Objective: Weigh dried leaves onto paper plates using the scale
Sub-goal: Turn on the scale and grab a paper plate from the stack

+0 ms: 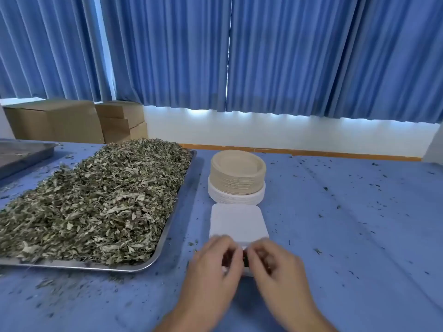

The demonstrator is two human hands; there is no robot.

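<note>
Leaves (96,202), dry and grey-green, lay heaped high in a metal tray (167,238) on the left part of the blue table (347,224), and crumbs of them were scattered over the cloth. Just right of the tray stood a stack of paper plates (237,176), brown ones on top of white ones. Directly in front of it, nearer to the person, lay the white scale (238,221) with nothing on its platform. Both hands were at the near end of the scale, where the left hand (215,262) and the right hand (273,262) almost met, fingers bent down over the front edge. They were blurred, so I could not tell whether they gripped the scale or only touched its front panel. No plate was on the scale, so I judged that weighing had not begun. The leaves looked very light, brittle and loose. I think they should be taken in a gentle pinch from the top of the heap, because squeezing would crumble them and a quick move would scatter them. The plates seemed thin and light, and the top one is best lifted by its rim, so that only one comes off.
</note>
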